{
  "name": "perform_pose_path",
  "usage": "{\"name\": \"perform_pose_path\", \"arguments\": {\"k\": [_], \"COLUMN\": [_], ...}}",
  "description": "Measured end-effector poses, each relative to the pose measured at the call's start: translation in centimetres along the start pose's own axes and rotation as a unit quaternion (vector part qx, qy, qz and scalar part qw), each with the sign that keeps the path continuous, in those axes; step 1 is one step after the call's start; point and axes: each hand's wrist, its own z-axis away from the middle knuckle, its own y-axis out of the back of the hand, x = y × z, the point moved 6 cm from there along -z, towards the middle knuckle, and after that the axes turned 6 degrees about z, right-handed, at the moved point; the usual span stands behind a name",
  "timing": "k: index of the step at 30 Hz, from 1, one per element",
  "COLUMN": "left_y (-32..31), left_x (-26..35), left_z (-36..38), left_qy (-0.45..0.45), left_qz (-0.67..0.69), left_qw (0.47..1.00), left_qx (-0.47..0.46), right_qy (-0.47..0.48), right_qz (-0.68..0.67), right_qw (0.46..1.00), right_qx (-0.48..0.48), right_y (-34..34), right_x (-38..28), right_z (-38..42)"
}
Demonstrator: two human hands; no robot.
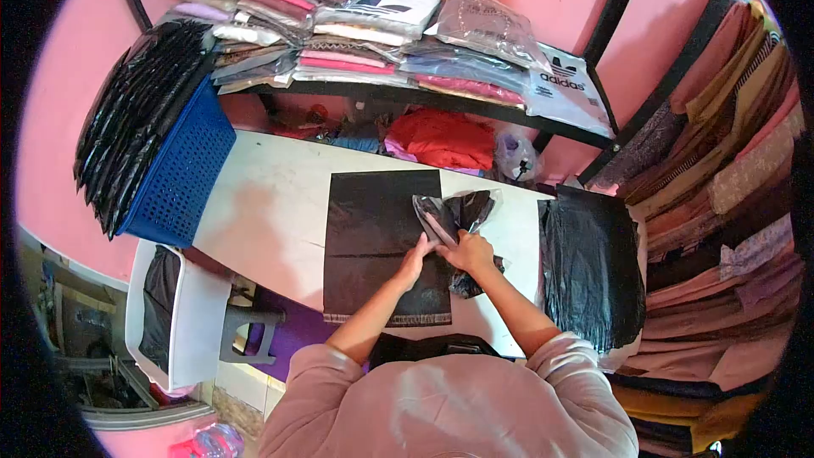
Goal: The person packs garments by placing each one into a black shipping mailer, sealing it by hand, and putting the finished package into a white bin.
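Both hands meet over the middle of the white table (271,170), on a bunched clear plastic bag (437,214) with dark cloth-like contents. My right hand (469,253) is closed round its gathered middle. My left hand (413,263) has its fingers pressed to the bag's near left side; its fingertips are partly hidden. Dark crumpled parts of the bundle stick out above and below my right hand. Under my left hand a flat black plastic mailer (373,233) lies on the table, partly covered by the bundle.
At the right end lies a stack of black mailers (591,267). A blue basket (182,174) full of black packages stands left. Bagged folded clothes fill the shelf (381,89) behind. Clothes (712,229) hang at right. A white bin (191,314) stands below left, near a grey stool (253,335).
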Motion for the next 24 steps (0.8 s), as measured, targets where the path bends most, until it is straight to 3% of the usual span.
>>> {"name": "perform_pose_path", "arguments": {"k": [2,5,6,7,9,11,13,14,16,17,20,24], "left_y": [-0.7,-1.3,-0.8,-0.2,1.8,4.2,7.3,8.7,9.5,10.0,9.9,8.2], "left_x": [-2.6,-0.3,0.2,0.1,0.9,4.0,4.4,4.1,2.1,0.4,-0.1,1.6], "left_z": [-2.1,-0.8,-0.3,-0.3,0.2,3.5,6.6,7.9,10.7,11.0,10.7,9.4], "left_qy": [0.028,0.033,0.046,0.048,-0.038,-0.14,-0.146,-0.143,-0.15,-0.097,-0.135,-0.102], "left_qz": [0.012,0.013,0.025,0.024,-0.081,-0.305,-0.438,-0.444,-0.609,-0.589,-0.594,-0.635], "left_qw": [0.996,0.997,0.999,0.999,0.995,0.941,0.887,0.884,0.774,0.79,0.782,0.748], "left_qx": [-0.085,-0.073,-0.004,-0.003,-0.051,0.031,0.031,0.026,-0.084,-0.143,-0.129,-0.164], "right_qy": [0.007,0.018,0.017,0.017,0.017,0.022,0.031,0.019,0.003,0.0,0.009,-0.013], "right_qz": [0.021,0.061,0.074,0.072,0.053,0.016,-0.031,-0.051,-0.081,-0.091,-0.089,-0.09], "right_qw": [1.0,0.998,0.997,0.997,0.997,0.996,0.988,0.988,0.987,0.984,0.977,0.978], "right_qx": [-0.015,0.003,0.018,0.016,0.061,0.084,0.15,0.143,0.142,0.15,0.195,0.188], "right_y": [-0.1,-0.7,-1.5,-2.3,-3.1,-1.9,-1.2,-1.0,0.4,0.5,0.4,0.7], "right_x": [-0.6,-0.9,-0.8,-0.5,0.5,1.4,3.1,4.1,5.8,6.8,9.6,11.0], "right_z": [-0.1,-0.5,-1.0,-1.5,-2.0,-1.3,-0.5,0.1,2.8,4.1,8.5,14.8]}}
